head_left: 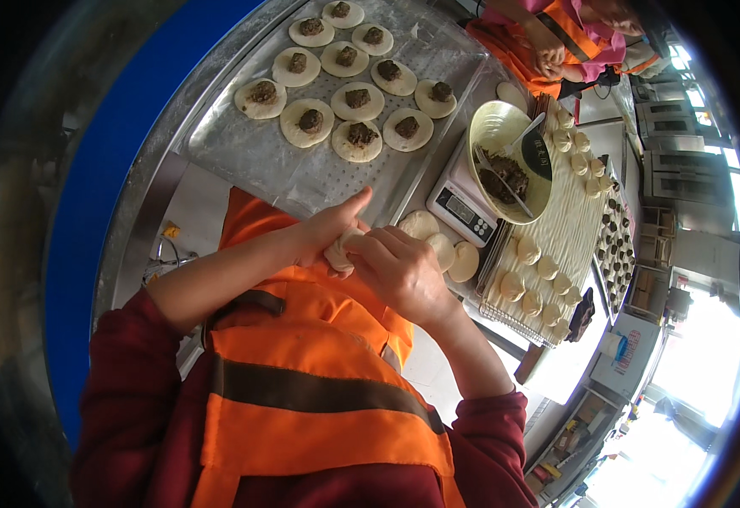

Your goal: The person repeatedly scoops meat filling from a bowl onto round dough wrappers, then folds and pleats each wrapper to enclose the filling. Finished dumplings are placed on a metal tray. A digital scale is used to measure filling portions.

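Note:
Both hands meet in front of the orange apron. My left hand (328,235) cradles a gathered piece of dough (342,251), its thumb pointing up. Over the dough's right side, the fingers of my right hand (398,270) are bent and pinch its edge. What is inside the dough is hidden. Beyond the hands, several flat dough rounds (293,131) with dark filling lumps lie on a perforated metal tray (236,149). Bare dough rounds (464,261) overlap just right of my right hand.
A bowl of dark filling (479,127) with utensils rests on a digital kitchen scale (465,213). Shaped buns (513,287) sit on a large rack (560,228) to the right. Across the table, a person in an orange apron (551,47) has both hands together.

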`<state>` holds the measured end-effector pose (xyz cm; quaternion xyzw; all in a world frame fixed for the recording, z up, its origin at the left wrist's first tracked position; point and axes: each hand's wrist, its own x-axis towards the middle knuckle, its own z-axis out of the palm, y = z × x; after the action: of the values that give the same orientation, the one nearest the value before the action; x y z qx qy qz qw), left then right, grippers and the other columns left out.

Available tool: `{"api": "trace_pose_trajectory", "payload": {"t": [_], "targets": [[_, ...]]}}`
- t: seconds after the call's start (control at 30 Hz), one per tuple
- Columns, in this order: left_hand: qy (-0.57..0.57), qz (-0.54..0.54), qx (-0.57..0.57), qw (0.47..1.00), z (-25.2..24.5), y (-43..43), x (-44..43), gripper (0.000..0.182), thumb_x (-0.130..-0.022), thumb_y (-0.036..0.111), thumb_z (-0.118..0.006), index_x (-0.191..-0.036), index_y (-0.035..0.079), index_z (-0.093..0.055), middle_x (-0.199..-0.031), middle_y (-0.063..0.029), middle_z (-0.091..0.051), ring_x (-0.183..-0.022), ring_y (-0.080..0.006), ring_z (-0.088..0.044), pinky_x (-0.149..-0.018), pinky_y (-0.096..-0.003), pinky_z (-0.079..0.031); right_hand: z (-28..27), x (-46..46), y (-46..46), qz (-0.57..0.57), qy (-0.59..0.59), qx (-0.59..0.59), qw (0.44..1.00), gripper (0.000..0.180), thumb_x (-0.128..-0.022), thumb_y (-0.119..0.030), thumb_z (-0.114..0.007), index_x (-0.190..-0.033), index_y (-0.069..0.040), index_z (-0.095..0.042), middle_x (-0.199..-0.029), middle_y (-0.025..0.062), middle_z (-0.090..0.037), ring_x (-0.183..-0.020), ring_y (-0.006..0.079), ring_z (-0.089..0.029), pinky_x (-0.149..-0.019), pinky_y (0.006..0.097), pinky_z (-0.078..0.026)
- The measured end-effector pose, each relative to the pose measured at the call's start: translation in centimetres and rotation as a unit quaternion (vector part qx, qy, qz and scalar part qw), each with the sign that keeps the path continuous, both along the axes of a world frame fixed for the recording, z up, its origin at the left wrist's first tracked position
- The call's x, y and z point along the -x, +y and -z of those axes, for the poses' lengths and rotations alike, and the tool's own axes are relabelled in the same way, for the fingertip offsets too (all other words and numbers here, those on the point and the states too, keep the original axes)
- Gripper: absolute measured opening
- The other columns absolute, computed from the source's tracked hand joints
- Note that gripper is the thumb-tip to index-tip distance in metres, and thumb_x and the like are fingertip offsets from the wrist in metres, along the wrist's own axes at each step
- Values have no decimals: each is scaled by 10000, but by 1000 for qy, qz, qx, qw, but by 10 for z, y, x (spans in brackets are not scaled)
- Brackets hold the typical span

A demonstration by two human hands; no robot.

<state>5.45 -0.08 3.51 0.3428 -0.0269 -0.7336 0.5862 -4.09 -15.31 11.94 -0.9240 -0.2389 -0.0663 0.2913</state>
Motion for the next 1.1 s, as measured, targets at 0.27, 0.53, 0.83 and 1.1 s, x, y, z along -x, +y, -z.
{"api": "trace_pose_trajectory", "payload": {"t": [0.27,0.53,0.83,1.1], "targets": [[25,-243,-73,967,-5,-9,28,714,-980,661,-259,-1002,29,-594,-849,-74,-645,-779,-179,-637,-627,-357,-543,3,1,-9,148,284,-176,931,256,-772,-59,-701,-1022,-44,-650,-826,91,-672,-742,227,-667,-644,313,-530],[-33,-147,-35,988,-5,-5,31,702,-947,687,-344,-915,46,-627,-786,-63,-646,-676,-163,-647,-512,-325,-542,-4,7,-9,67,231,-86,967,208,-799,-53,-722,-1002,-49,-676,-773,74,-626,-677,159,-626,-621,291,-516],[-98,-193,-38,976,-4,-12,36,696,-957,681,-330,-883,47,-608,-741,-41,-624,-615,-139,-610,-537,-287,-501,-4,4,-12,60,162,-123,977,182,-783,-41,-732,-947,-37,-653,-735,54,-602,-646,154,-614,-589,282,-502],[-128,-323,-81,934,-18,-28,41,606,-1000,602,-331,-988,64,-609,-849,-34,-645,-767,-140,-642,-746,-265,-511,-3,9,-9,185,191,-137,954,238,-744,-62,-738,-964,-54,-647,-812,91,-657,-696,241,-658,-612,331,-519]]}}
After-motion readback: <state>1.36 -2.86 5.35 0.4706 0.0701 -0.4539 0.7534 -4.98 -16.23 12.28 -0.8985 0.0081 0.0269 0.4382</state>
